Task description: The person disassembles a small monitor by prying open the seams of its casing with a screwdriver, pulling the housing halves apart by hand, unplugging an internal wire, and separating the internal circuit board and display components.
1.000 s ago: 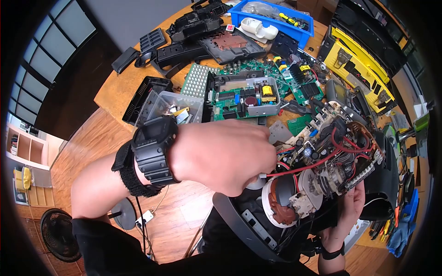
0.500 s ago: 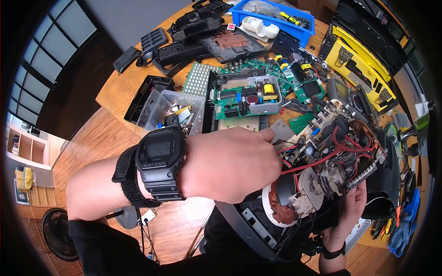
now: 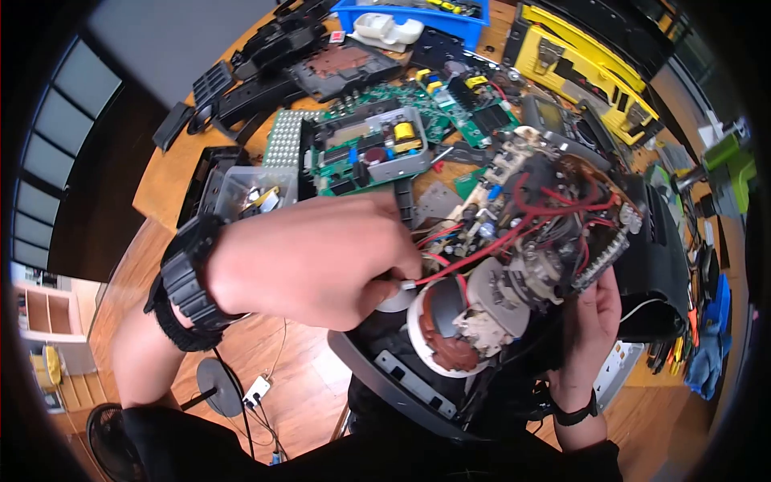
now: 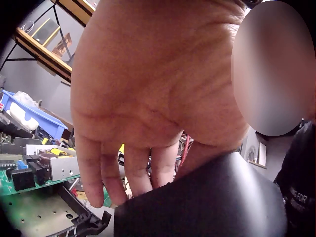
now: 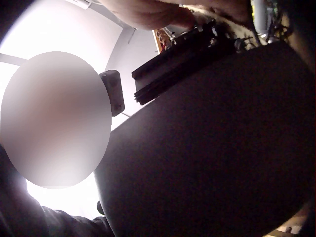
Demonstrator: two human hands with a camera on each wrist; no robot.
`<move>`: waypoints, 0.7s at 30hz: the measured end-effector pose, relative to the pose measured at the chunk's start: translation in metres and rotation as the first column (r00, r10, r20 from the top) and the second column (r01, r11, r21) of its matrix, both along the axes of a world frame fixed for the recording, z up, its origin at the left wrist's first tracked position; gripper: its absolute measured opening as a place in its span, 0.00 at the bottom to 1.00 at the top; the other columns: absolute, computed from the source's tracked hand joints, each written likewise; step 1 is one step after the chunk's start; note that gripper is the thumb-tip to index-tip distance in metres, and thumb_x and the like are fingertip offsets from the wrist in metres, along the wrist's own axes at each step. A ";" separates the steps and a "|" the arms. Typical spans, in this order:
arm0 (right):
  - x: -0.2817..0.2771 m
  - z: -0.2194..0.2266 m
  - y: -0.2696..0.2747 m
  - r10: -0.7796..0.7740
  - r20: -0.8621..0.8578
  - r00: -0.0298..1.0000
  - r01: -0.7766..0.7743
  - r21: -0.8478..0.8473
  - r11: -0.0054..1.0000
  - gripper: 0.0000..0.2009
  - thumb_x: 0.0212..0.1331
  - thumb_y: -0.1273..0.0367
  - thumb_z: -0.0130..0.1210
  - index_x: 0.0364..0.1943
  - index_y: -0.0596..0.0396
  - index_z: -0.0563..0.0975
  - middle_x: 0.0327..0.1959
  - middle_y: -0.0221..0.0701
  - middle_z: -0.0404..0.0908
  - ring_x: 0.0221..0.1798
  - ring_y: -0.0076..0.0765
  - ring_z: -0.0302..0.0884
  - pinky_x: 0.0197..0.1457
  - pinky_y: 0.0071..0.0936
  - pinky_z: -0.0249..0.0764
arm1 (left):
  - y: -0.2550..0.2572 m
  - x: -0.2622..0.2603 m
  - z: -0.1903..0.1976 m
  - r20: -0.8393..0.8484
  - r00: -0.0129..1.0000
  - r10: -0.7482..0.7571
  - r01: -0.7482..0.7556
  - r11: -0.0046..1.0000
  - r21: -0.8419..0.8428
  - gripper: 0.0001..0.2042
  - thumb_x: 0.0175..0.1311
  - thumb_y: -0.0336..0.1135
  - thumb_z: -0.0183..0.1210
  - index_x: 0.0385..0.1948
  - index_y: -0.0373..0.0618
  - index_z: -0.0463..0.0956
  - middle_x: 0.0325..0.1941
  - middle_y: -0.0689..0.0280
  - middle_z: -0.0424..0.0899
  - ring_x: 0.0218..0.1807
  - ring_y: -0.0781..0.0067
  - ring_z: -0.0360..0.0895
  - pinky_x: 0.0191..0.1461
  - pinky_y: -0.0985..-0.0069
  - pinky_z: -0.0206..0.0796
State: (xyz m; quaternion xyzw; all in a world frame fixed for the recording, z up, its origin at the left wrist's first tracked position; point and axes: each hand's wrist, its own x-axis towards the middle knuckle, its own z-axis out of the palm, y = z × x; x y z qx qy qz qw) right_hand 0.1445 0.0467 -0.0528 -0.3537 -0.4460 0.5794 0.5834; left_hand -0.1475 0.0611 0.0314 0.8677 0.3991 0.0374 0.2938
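Two hands work: left hand (image 3: 313, 257) pinches the red wire's (image 3: 486, 255) white connector (image 3: 408, 285), probably controlling the lead, while right hand (image 3: 590, 325) grips the circuit board (image 3: 602, 259) edge, apparently steadying it above the dark housing (image 3: 365, 373).

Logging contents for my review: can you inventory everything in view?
electronic chassis: one, beige, brown and black, foreground
wire with white plug: one, red, chassis's left
wooden table: one, brown, centre
flat circuit boards: several, green, on table
rectangular plastic box: one, clear, table's left
plastic housings: several, black, table's far left
plastic tray: one, blue, far edge
plastic toolbox: one, yellow and black, far right
round fan: one, black, left floor
power strip: one, white, floor
rest: too jumbled to count
left hand: one, pinching the plug
right hand: one, under the chassis
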 end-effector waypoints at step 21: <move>0.002 0.005 -0.002 0.083 -0.008 0.997 -0.083 -0.059 0.995 0.24 0.73 0.73 0.45 0.70 0.63 0.57 0.66 0.39 0.70 0.65 0.31 0.71 0.66 0.28 0.69 | -0.028 0.040 0.028 0.386 0.896 0.219 -0.306 0.935 0.179 0.17 0.55 0.27 0.67 0.47 0.32 0.79 0.44 0.54 0.83 0.43 0.61 0.81 0.47 0.71 0.73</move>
